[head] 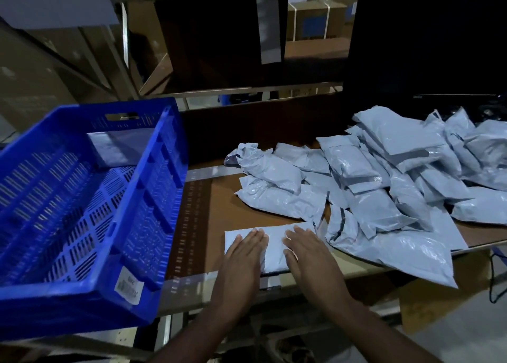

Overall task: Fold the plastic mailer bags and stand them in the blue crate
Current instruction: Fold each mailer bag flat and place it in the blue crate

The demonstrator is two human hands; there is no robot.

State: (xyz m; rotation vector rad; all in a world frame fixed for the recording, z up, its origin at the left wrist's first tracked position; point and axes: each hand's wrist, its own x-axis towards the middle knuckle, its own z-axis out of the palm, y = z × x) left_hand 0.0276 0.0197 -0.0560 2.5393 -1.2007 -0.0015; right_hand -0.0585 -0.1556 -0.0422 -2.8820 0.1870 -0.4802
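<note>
Bare forearms, no visible sleeves

A dark monitor stands upper right on the brown table. Taped cardboard boxes sit on shelving at top centre, dimly lit.

The brown table has a pale strip along its near edge. A big blue crate sits on its left side and sticks out over the near edge. On the right, a heap of light grey mailer bags lies on the table, and one bag hangs over the near edge, while one flat bag lies by itself near the front, between the crate and the heap.
</note>
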